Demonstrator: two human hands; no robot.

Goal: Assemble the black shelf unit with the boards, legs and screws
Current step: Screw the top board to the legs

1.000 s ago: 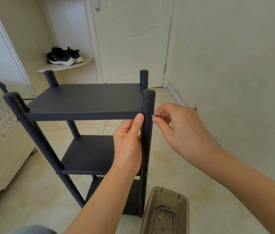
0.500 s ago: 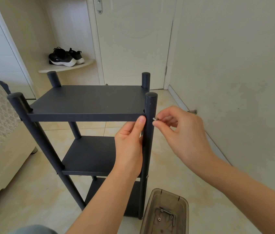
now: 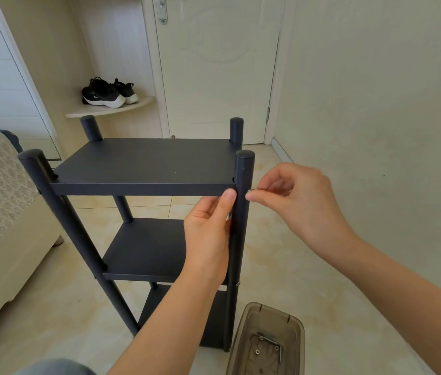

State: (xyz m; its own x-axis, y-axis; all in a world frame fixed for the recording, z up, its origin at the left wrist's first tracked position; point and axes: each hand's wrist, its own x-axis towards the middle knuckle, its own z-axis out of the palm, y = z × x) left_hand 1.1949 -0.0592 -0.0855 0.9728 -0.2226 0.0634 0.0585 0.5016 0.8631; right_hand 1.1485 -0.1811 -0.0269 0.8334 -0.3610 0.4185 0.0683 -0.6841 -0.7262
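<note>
- Black three-board shelf unit (image 3: 146,250) with round legs stands upright on beige tiled floor (image 3: 308,266).
- Left hand (image 3: 208,234) grips front right leg (image 3: 243,171) just under top board (image 3: 146,163), thumb up.
- Right hand (image 3: 300,209) pinches small silver screw (image 3: 250,191) against the leg's right side, level with the top board.
- Smoky translucent plastic box (image 3: 241,339) on floor just beside the leg's base, loose screws inside.

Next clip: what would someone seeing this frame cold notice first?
The black three-tier shelf unit stands upright mid-frame. The left hand grips the near right leg just under the top board while the right hand pinches a small screw against that leg. A tinted box lies bottom right.
</note>
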